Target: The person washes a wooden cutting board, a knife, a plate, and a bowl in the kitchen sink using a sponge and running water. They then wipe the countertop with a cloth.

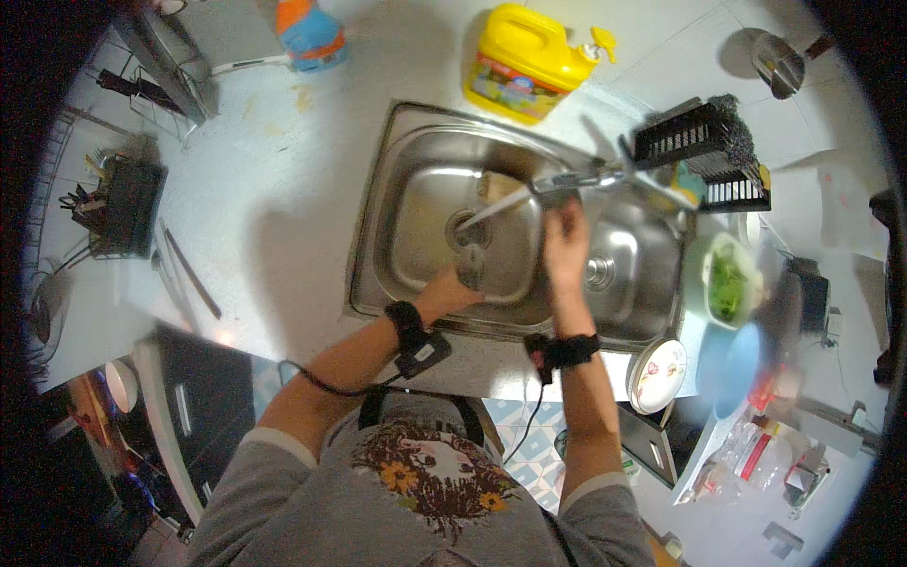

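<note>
A stainless steel double-bowl sink (390, 212) is set into the counter before me. My left hand (448, 292) is low in the left bowl, close to its drain (468, 228). Something greyish and blurred lies at its fingertips, and I cannot tell what it is or whether the hand grips it. My right hand (567, 237) reaches up over the divider, its blurred fingers curled at the spout of the metal faucet (556, 183). From the spout a pale stream of water (496, 207) runs into the left bowl. A tan patch, perhaps a cloth or sponge (499, 187), lies in that bowl.
Behind the sink stands a yellow jug (528, 64). To the right are black slotted racks (680, 135), a bowl of green leaves (730, 280), a blue basin (730, 368) and a floral plate (659, 375). A dark utensil holder (127, 205) and a knife (191, 273) lie left.
</note>
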`<state>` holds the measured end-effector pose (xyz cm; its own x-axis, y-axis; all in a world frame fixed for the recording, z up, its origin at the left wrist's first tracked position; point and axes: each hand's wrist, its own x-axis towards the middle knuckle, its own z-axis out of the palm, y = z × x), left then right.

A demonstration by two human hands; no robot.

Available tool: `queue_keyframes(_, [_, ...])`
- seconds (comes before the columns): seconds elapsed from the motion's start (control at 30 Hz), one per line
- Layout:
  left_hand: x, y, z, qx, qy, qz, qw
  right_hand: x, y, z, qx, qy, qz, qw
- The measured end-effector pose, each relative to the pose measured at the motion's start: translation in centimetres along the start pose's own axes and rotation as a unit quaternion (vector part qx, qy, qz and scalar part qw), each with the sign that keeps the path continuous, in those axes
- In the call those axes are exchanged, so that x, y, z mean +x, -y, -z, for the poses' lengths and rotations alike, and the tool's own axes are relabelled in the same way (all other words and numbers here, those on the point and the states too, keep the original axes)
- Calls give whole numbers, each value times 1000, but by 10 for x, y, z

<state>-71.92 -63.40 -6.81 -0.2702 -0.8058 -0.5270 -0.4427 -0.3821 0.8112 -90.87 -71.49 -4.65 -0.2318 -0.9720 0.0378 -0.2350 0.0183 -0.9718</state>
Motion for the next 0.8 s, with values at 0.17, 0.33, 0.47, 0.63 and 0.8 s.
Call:
queue_keyframes(0.17, [-12,15,8,-31,-25,9,999,89,31,44,-412,-101,290,858])
queue_keyframes(0.33, [-32,15,5,-53,-55,44,996,102,30,35,-576,31,204,791])
queue_keyframes(0.47, [-40,17,4,-131,-76,56,987,64,25,44,-372,-44,218,901])
queue_keyframes(0.63, [-61,16,11,-179,-113,60,975,37,-36,-8,-493,264,118,821])
queue_keyframes(0.8, [-82,8,16,-191,-128,73,970,77,-99,-64,-396,261,-32,880])
